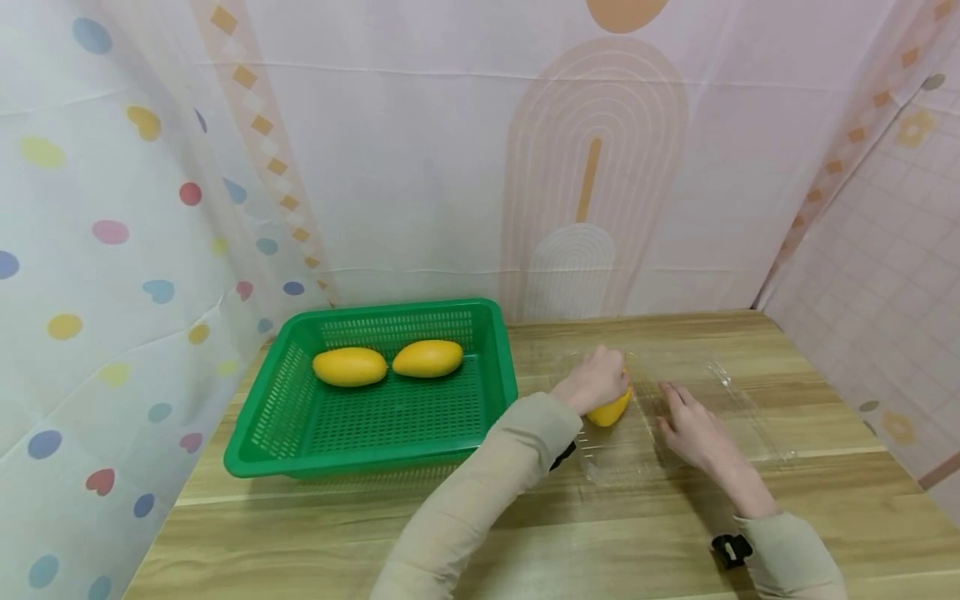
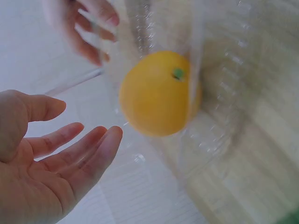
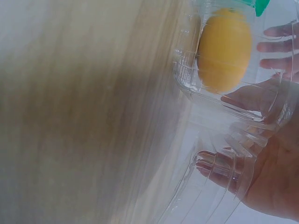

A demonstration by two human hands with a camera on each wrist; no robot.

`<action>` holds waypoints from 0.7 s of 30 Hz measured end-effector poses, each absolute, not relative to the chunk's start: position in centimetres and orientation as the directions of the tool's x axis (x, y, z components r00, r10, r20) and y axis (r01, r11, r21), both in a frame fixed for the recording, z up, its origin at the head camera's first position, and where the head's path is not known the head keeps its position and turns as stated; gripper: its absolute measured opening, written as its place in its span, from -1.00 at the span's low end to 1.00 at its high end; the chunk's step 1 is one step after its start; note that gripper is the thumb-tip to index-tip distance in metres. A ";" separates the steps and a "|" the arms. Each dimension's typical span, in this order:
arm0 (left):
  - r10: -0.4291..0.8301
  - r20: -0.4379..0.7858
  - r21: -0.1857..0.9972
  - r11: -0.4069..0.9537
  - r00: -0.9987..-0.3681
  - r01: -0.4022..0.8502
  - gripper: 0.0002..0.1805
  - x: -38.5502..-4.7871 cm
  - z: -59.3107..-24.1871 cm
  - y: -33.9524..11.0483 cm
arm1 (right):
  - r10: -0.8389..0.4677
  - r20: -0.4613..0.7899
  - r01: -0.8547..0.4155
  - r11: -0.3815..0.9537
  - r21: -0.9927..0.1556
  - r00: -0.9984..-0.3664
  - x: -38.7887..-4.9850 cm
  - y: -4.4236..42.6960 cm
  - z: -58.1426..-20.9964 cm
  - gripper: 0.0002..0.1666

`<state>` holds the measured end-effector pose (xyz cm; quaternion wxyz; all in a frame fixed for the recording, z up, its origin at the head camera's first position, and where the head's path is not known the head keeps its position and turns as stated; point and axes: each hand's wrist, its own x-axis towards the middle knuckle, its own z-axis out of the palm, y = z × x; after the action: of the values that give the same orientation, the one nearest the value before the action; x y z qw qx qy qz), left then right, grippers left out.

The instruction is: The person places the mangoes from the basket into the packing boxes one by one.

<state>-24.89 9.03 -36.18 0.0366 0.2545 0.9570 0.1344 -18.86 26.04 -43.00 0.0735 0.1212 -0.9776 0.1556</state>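
Note:
A clear plastic container (image 1: 622, 462) lies unfolded on the table, with a yellow mango (image 1: 609, 412) (image 2: 156, 93) (image 3: 225, 50) in its left half. My left hand (image 1: 596, 380) is over that mango in the head view; in the left wrist view the same hand (image 2: 60, 158) has its fingers apart, loosely bent and holding nothing. My right hand (image 1: 701, 429) rests by the container's middle fold, its fingers relaxed. In the right wrist view clear plastic partly covers the right hand (image 3: 275, 172), so exact finger contact is unclear.
Left of the container stands a green basket (image 1: 258, 408) holding two mangoes (image 1: 350, 367) (image 1: 428, 358). The wooden table (image 1: 525, 542) ends at a patterned curtain (image 1: 420, 183) behind, with more curtain at both sides.

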 end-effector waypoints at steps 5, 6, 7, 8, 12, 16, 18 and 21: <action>0.503 -0.015 0.263 0.836 -0.864 0.481 -0.83 -25.1 -34.6 8.3 | -0.212 0.171 -0.255 0.920 -0.297 -0.962 -18.9 26.0 -42.9 -0.35; 0.500 -0.017 0.255 0.839 -0.866 0.480 -0.83 -25.2 -34.2 8.1 | -0.211 0.172 -0.254 0.920 -0.298 -0.962 -18.9 26.0 -42.9 -0.34; 0.501 -0.017 0.254 0.839 -0.865 0.481 -0.82 -25.2 -33.9 7.9 | -0.210 0.173 -0.254 0.920 -0.298 -0.962 -18.9 26.0 -43.0 -0.34; 0.502 -0.019 0.257 0.838 -0.865 0.481 -0.82 -25.3 -33.6 7.6 | -0.209 0.175 -0.254 0.921 -0.297 -0.962 -18.9 26.0 -43.0 -0.34; 0.509 -0.020 0.256 0.834 -0.860 0.488 -0.83 -25.6 -32.4 6.5 | -0.206 0.183 -0.253 0.922 -0.294 -0.961 -18.9 26.0 -43.0 -0.34; 0.518 -0.016 0.252 0.830 -0.855 0.498 -0.79 -26.3 -31.7 5.2 | -0.207 0.188 -0.256 0.922 -0.292 -0.960 -18.9 26.0 -43.0 -0.34; 0.513 -0.010 0.240 0.834 -0.858 0.496 -0.79 -26.7 -31.4 4.4 | -0.208 0.190 -0.258 0.922 -0.290 -0.959 -18.9 26.0 -43.0 -0.34; 0.499 -0.015 0.234 0.844 -0.867 0.482 -0.78 -27.3 -31.2 3.2 | -0.210 0.187 -0.259 0.921 -0.290 -0.960 -18.9 26.0 -43.0 -0.34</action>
<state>-27.30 3.16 -31.22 0.0374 0.2555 0.9596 0.1118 -18.90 25.97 -43.00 0.0765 0.1199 -0.9771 0.1580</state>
